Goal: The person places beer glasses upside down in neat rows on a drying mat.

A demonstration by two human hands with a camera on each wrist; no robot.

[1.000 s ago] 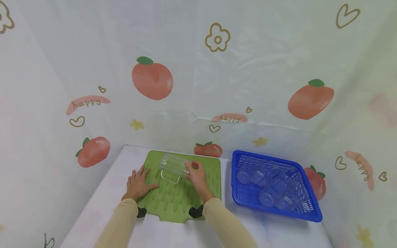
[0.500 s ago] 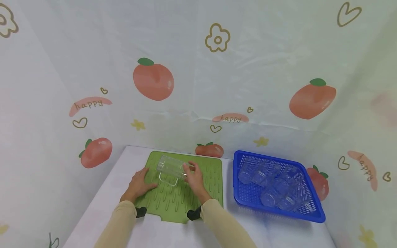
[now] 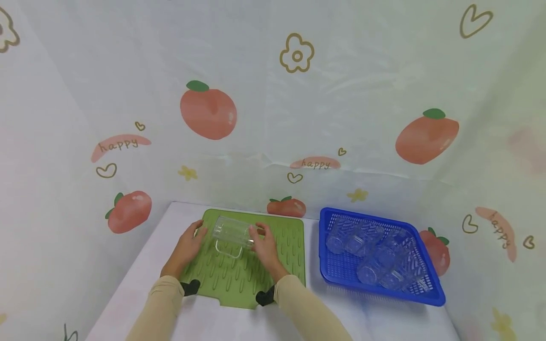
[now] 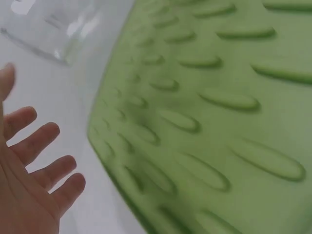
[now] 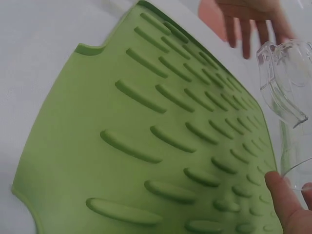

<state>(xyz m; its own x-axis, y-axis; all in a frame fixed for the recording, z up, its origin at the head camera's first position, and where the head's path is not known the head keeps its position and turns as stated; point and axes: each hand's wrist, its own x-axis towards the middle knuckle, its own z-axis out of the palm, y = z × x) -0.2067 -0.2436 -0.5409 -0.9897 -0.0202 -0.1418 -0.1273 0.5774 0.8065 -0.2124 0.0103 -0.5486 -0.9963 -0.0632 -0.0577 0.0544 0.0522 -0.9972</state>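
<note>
A clear mug [image 3: 232, 231] lies on its side in the air over the green ridged mat [image 3: 293, 251], its handle [image 3: 228, 252] hanging down toward me. My right hand [image 3: 265, 247] holds the mug by its right end, the thumb [image 5: 280, 187] at the edge in the right wrist view. On the other side my left hand [image 3: 186, 247] is raised by the mat's left edge, fingers extended and apart from the mug. In the left wrist view those fingers [image 4: 44, 141] are spread with nothing in them, and the mug's other end [image 4: 48, 29] shows above them.
A blue mesh basket [image 3: 323, 258] stands right of the mat, with several clear mugs [image 3: 368, 272] lying in it. White tablecloth [image 3: 239, 327] covers the table. Behind rises a patterned cloth backdrop [image 3: 251, 180]. Dark wrist straps [image 3: 265, 297] sit low over the mat's front.
My left hand has lifted off the mat's left side and turned palm inward. My right hand has shifted the mug slightly left and toward me.
</note>
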